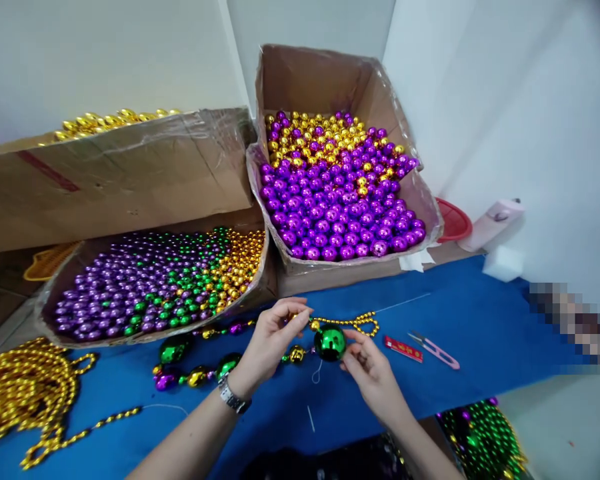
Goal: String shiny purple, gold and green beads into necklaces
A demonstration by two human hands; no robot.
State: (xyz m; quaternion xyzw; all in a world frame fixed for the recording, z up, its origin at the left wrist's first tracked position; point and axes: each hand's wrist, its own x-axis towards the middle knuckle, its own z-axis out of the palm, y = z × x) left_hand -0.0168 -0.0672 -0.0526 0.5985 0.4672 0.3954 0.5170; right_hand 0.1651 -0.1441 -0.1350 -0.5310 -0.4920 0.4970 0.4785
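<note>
A large shiny green bead (pixel 330 343) is held at its right side by the fingers of my right hand (pixel 373 373). Just left of it, my left hand (pixel 277 337) is closed in a pinch by a small gold bead (pixel 315 325); what sits between thumb and finger is mostly hidden. Behind and under my left hand lies a strand of mixed beads, with a green bead (pixel 176 349), a purple bead (pixel 167 379) and a gold bead (pixel 297 354). A thin white thread loop (pixel 317 375) hangs below the green bead. Behind my hands runs a small gold bead chain (pixel 373 325).
Purple and gold balls fill a carton (pixel 340 267) at the back; another carton (pixel 155 340) holds smaller mixed beads. Gold bead strands (pixel 25 387) pile up at left. Pink-handled scissors (pixel 437 352) and a red packet (pixel 404 349) lie right on the blue cloth (pixel 260 427).
</note>
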